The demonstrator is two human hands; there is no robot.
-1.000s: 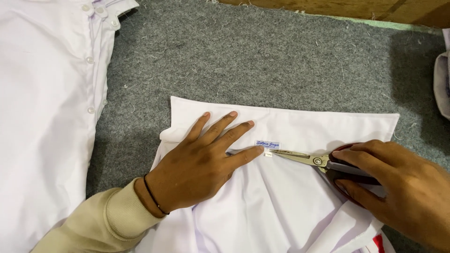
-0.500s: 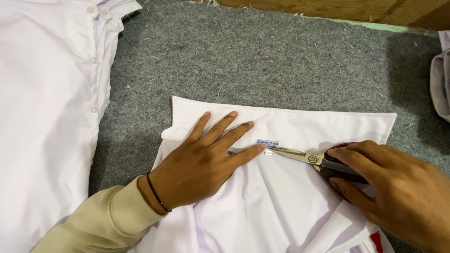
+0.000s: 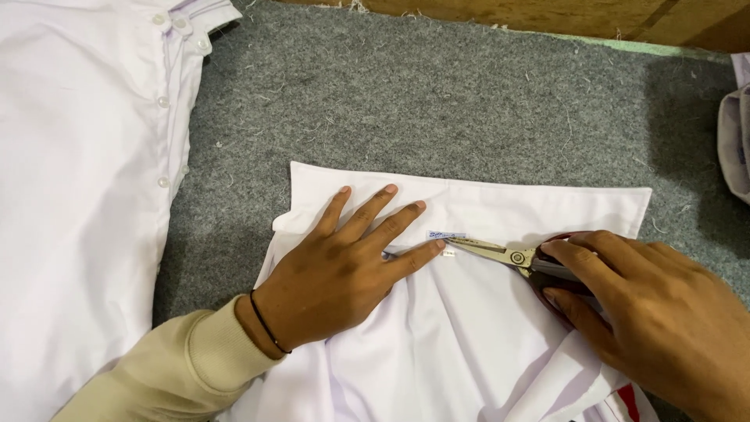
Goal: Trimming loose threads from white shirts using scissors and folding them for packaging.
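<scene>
A white shirt (image 3: 500, 336) lies collar-up on grey felt, its collar (image 3: 547, 207) spread flat across the top. My left hand (image 3: 344, 270) presses flat on the collar area, fingers spread, index tip beside a small blue-printed label (image 3: 445, 235). My right hand (image 3: 648, 305) grips small metal scissors (image 3: 500, 252) with dark red handles. The blades point left, tips at the label by my left index finger. I wear a beige sleeve and a thin black wristband on the left arm.
A second white buttoned shirt (image 3: 78, 195) covers the left side. The grey felt surface (image 3: 437, 109) shows loose threads. A wooden edge (image 3: 547, 16) runs along the top. Another pale garment (image 3: 734, 148) peeks in at the right edge.
The scissors' tips have stayed at the label. Both hands have hardly shifted; the view has moved slightly.
</scene>
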